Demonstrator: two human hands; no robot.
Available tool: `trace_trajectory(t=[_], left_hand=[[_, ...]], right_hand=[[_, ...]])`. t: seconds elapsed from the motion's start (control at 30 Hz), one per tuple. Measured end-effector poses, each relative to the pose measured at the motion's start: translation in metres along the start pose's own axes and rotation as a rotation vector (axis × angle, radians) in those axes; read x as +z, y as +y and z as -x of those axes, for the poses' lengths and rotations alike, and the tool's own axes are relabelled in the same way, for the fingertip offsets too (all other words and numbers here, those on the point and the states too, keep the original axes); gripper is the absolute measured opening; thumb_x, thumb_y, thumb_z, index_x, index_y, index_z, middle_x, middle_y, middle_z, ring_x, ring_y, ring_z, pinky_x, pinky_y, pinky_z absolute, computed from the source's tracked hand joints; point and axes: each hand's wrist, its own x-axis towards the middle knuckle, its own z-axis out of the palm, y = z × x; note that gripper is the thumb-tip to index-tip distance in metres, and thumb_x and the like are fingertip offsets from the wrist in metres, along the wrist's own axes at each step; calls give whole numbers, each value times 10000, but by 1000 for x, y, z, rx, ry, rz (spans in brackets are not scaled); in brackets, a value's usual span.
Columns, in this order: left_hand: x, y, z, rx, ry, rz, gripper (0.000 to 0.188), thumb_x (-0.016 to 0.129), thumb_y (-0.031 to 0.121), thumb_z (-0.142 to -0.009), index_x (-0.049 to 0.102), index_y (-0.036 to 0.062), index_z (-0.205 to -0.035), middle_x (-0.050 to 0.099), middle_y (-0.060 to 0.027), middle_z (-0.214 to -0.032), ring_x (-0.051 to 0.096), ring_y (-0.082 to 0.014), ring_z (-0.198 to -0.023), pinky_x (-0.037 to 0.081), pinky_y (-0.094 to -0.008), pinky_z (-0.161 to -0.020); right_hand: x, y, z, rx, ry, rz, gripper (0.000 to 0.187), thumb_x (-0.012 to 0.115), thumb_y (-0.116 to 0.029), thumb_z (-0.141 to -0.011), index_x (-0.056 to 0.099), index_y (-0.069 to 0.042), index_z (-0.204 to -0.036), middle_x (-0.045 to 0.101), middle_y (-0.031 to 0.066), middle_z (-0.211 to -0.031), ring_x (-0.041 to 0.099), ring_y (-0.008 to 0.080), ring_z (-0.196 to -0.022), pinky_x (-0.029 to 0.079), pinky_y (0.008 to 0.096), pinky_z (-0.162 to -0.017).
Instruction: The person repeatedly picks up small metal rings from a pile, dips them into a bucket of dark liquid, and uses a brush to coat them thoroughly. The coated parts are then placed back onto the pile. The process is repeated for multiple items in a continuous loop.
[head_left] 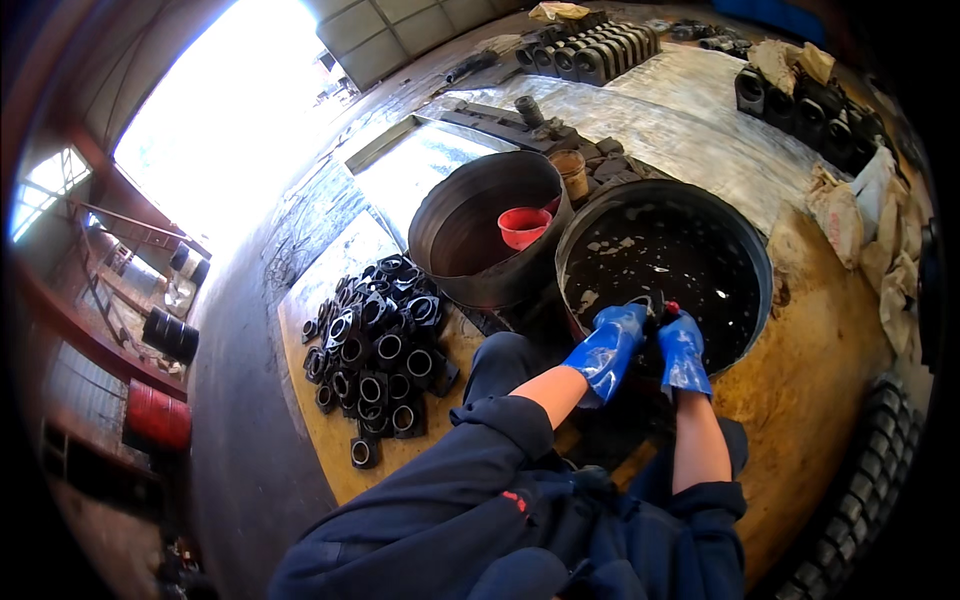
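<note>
Both of my hands wear blue rubber gloves and are close together over the near edge of an open drum [762, 300] of dark liquid. Pale flecks of foam float on the liquid. My left hand [615, 338] is closed on a dark metal part [653, 304] with a ring-like rim, much of it hidden by the gloves. In my right hand [684, 350] is a small red-ended object [672, 308], held against that part; its kind I cannot make out. Left of the drum lies a heap of black parts [372, 345] with round holes, much like the held one.
A second drum [430, 235] with a red bowl [523, 228] inside stands left of the first. Behind them is a brownish bucket [570, 175]. Rows of ringed parts [590, 55], sacks [840, 215], a tyre [860, 490] and a red barrel [157, 415] stand farther around.
</note>
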Motion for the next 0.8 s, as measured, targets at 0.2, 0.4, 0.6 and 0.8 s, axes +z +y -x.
trace_trajectory(t=[0.2, 0.4, 0.6, 0.8], left_hand=[[3, 8, 1, 17, 47, -73, 444, 775, 284, -836, 688, 135, -1246, 735, -155, -1187, 710, -340, -1100, 572, -461, -915], [2, 4, -2, 26, 12, -101, 459, 794, 276, -822, 686, 146, -1249, 735, -144, -1194, 707, -338, -1114, 571, -465, -923], [3, 4, -3, 11, 11, -78, 444, 769, 275, -845, 673, 155, -1262, 714, -150, -1242, 693, -349, -1138, 555, -474, -954], [1, 8, -2, 20, 14, -89, 433, 758, 284, -853, 675, 142, -1253, 716, -151, -1235, 693, -347, -1140, 551, -480, -959]], right_hand=[[1, 11, -8, 39, 27, 31, 410, 687, -439, -908, 756, -108, -1141, 742, 200, -1123, 695, 384, -1092, 542, 451, -904], [-7, -5, 3, 32, -18, 53, 437, 662, -462, -930, 755, -92, -1144, 744, 194, -1129, 699, 372, -1095, 539, 439, -910], [4, 7, -7, 27, 0, 23, 423, 632, -454, -957, 753, -105, -1164, 750, 179, -1121, 707, 354, -1083, 539, 423, -907], [8, 12, -18, 80, 6, 54, 360, 677, -346, -904, 737, -214, -1234, 743, 144, -1179, 691, 373, -1132, 541, 455, -973]])
